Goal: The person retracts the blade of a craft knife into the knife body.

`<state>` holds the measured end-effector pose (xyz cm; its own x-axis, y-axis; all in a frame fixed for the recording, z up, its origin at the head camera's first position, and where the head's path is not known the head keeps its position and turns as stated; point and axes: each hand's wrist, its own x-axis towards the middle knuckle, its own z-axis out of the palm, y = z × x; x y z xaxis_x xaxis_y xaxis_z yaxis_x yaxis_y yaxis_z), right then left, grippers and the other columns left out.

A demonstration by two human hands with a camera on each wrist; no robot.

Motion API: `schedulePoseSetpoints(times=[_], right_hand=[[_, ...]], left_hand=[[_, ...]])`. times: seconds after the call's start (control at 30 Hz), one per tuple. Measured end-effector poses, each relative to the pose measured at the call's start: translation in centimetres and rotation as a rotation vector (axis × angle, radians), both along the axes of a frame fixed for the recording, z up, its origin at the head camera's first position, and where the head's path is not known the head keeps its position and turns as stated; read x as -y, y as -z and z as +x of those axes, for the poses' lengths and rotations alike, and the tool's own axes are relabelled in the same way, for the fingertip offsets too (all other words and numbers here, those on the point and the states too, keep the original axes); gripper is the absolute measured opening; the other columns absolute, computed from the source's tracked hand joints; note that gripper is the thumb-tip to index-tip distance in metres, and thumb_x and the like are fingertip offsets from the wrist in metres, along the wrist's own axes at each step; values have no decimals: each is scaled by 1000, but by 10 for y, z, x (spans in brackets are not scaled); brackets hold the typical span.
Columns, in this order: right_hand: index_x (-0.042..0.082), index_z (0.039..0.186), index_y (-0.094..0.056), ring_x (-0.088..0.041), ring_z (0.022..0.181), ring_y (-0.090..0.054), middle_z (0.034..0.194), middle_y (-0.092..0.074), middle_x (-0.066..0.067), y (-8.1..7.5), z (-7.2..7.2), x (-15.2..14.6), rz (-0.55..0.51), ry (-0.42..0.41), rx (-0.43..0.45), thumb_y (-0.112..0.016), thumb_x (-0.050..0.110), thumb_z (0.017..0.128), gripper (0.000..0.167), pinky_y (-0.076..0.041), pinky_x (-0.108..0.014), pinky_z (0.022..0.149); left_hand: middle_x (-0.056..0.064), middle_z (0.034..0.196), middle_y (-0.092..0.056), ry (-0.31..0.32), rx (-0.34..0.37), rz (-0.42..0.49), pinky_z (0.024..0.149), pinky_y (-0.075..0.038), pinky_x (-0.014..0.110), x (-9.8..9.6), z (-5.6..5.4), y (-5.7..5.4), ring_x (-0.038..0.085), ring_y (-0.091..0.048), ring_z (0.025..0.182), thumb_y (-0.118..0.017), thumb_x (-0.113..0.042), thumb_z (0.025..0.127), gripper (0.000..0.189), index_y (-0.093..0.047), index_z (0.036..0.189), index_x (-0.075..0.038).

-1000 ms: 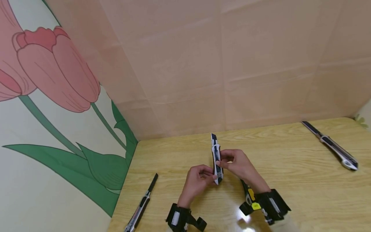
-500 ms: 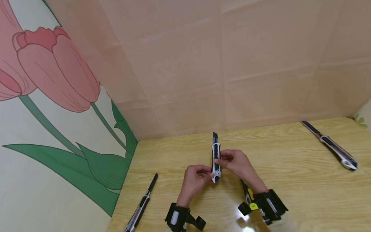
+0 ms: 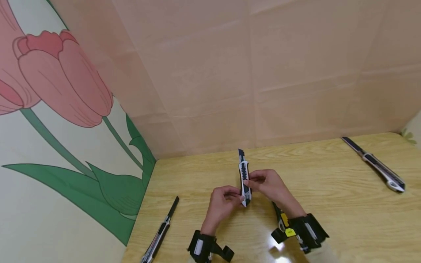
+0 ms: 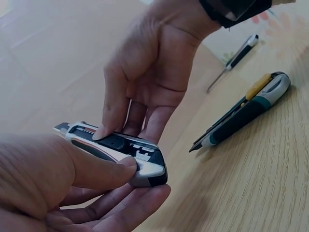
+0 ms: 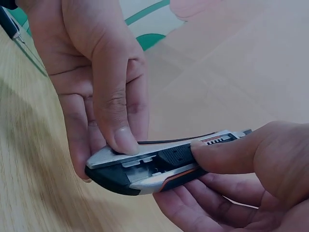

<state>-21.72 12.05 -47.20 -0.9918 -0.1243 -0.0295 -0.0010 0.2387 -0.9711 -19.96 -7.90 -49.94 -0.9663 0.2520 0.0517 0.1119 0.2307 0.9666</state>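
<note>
Both hands hold a silver and black snap-off utility knife (image 3: 244, 179) above the wooden table, its short length of blade pointing away from the body. My left hand (image 3: 222, 206) pinches the rear end of the handle, thumb on top and fingers beneath, as the left wrist view shows on the knife (image 4: 149, 169). Farther up the handle is my right hand (image 3: 271, 186). Its thumb presses on the black slider (image 5: 176, 155) in the right wrist view, with the fingers under the handle. The blade tip (image 4: 62, 127) sticks out at the front.
On the wooden table (image 3: 329, 190) lie other utility knives with long blades out: one at the left (image 3: 157, 239), one at the far right (image 3: 383, 171). A green, black and yellow utility knife (image 4: 246, 106) lies partly beneath the right wrist. A pinkish sheet (image 3: 210, 91) hangs behind.
The held utility knife has shifted slightly up and left, and its tilt has varied a little. Both hands keep their hold in nearly the same place.
</note>
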Motion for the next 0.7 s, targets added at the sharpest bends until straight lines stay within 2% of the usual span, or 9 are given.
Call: schedulePoseSetpoints(times=[0.27,0.7], right_hand=[[-4,111,-72,-21,89,-67,99,-74,-12,-3,2,0,86,-15,-64,-80,12,89,29,-53,-28,74],[-2,109,-72,-23,87,-67,96,-73,-10,-3,2,1,84,-25,-79,-81,9,87,26,-53,-28,72]], left_hand=[[-1,89,-73,0,29,-10,71,-58,24,0,0,1,11,-70,78,-81,-6,87,14,-77,100,-6],[6,89,-73,2,43,48,69,-59,24,-1,0,1,13,-70,77,-80,-3,86,15,-75,101,-1]])
